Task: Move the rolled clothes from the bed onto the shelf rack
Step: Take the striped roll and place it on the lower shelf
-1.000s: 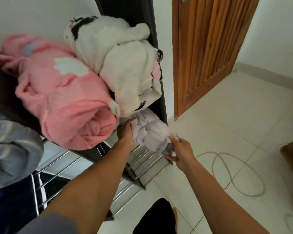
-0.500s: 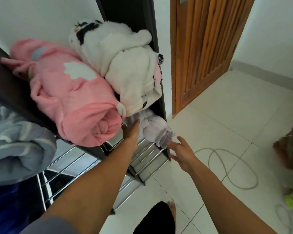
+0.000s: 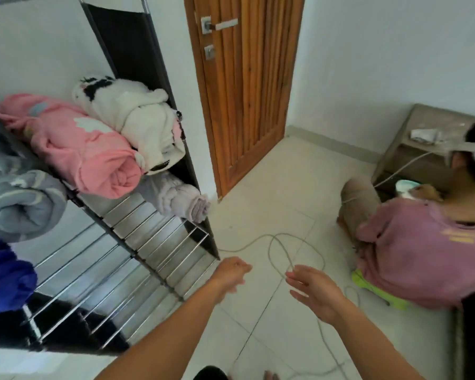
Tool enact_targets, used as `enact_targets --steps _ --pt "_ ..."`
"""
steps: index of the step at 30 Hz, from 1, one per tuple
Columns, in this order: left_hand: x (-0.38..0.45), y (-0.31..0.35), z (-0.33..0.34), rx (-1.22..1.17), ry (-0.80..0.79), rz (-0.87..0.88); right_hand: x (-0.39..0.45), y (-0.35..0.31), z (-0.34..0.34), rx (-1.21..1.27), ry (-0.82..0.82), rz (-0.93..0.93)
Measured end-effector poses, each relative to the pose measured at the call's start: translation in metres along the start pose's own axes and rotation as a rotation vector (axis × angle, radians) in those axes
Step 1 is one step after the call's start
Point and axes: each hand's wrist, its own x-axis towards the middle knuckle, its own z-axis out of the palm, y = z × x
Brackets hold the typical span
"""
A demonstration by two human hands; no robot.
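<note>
The shelf rack (image 3: 159, 259) with metal bars stands at the left. On an upper tier lie a pink roll (image 3: 88, 149) and a white fluffy roll (image 3: 137, 116). A lilac roll (image 3: 178, 200) rests on the tier below, at its right end. A grey roll (image 3: 19, 201) and a blue garment (image 3: 3, 275) sit at the far left. My left hand (image 3: 231, 272) hovers loosely curled and empty below the rack's right corner. My right hand (image 3: 313, 292) is empty with fingers apart over the floor. The bed is out of view.
A wooden door (image 3: 244, 86) is shut behind the rack. A person in a pink shirt (image 3: 422, 248) sits on the floor at the right, beside a low wooden cabinet (image 3: 412, 149). A grey cable (image 3: 288, 250) loops across the white tiles.
Both hands let go of the lilac roll, which stays on the rack, and drew back toward me. The view swung back and to the right, revealing the seated person.
</note>
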Motion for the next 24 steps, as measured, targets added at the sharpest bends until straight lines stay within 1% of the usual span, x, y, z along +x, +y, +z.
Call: enact_targets --steps 4,6,9,10,13,15,18,20,24 --pt "-0.036 -0.002 0.075 0.156 -0.191 0.106 -0.075 0.042 -0.093 0.228 0.171 -0.055" --pt "-0.053 0.000 0.109 0.215 -0.264 0.150 -0.110 0.064 -0.133 0.371 0.294 -0.115" --pt "-0.083 -0.001 0.163 0.238 -0.377 0.184 -0.170 0.104 -0.186 0.607 0.485 -0.226" --pt "-0.094 -0.005 0.181 0.231 -0.414 0.191 -0.192 0.121 -0.200 0.638 0.529 -0.247" --pt "-0.129 -0.019 0.240 0.209 -0.522 0.169 -0.260 0.170 -0.237 0.593 0.660 -0.242" --pt "-0.158 -0.037 0.279 0.274 -0.614 0.144 -0.307 0.204 -0.261 0.621 0.786 -0.259" --pt "-0.198 -0.060 0.338 0.405 -0.750 0.146 -0.361 0.251 -0.295 0.737 0.948 -0.309" --pt "-0.223 -0.067 0.375 0.466 -0.812 0.156 -0.384 0.277 -0.311 0.798 1.018 -0.299" --pt "-0.265 -0.077 0.456 0.530 -0.884 0.116 -0.408 0.313 -0.357 0.865 1.088 -0.272"
